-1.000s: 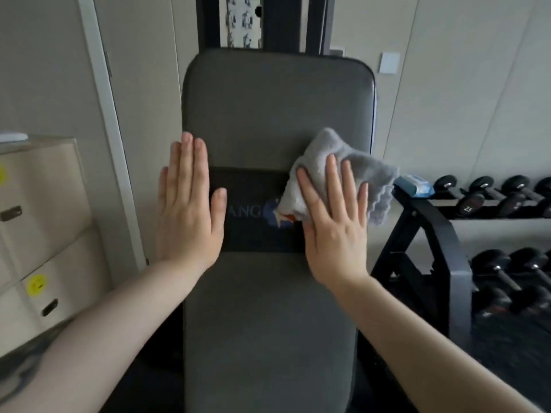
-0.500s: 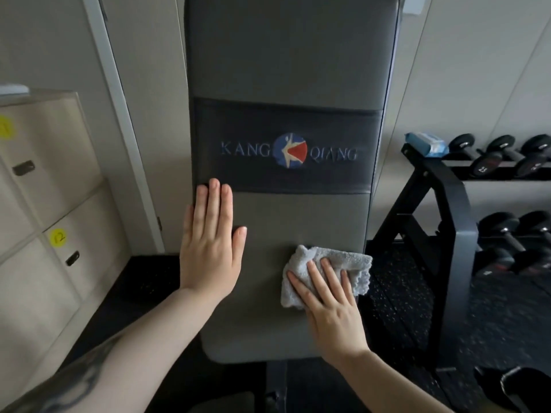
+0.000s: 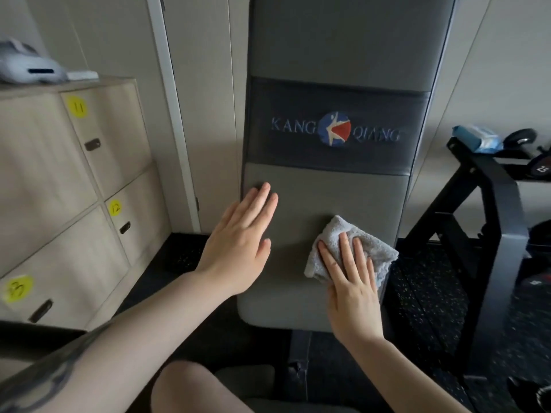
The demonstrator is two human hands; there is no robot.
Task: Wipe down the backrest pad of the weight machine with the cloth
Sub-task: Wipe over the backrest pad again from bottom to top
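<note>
So the backrest pad point(image 3: 334, 204) stands upright in front of me, my left hand point(image 3: 238, 248) flat on its lower left edge, fingers straight and together. My right hand point(image 3: 351, 290) presses the grey cloth point(image 3: 354, 248) flat against its lower right, fingers spread.

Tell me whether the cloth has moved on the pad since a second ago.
Yes. The cloth has gone down the backrest pad, from beside the logo band to below it.

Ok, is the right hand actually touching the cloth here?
Touching. Head view: right hand lies flat on the cloth, fingers spread over it, pressing it to the backrest pad.
</note>
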